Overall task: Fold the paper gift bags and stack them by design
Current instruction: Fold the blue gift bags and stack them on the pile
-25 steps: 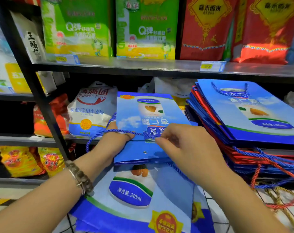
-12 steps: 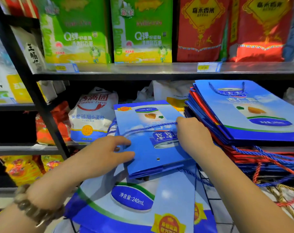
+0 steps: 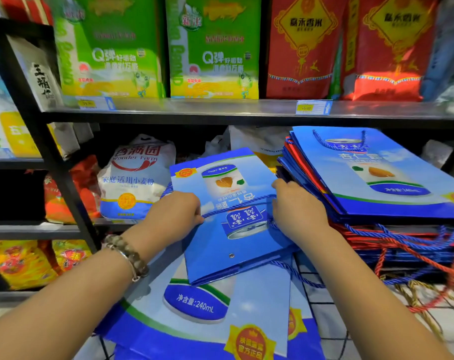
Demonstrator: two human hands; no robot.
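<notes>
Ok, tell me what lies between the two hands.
In the head view, the blue bag lies between the left hand and the right hand, both gripping its edges, with its blue cord stretched across from one to the other.

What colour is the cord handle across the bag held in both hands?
Blue; the cord handle on the bag shows best in the head view.

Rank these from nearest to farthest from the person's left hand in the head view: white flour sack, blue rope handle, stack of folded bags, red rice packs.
1. blue rope handle, held in the left hand
2. white flour sack, just to its left
3. stack of folded bags, off to the right
4. red rice packs, upper shelf, right
</notes>
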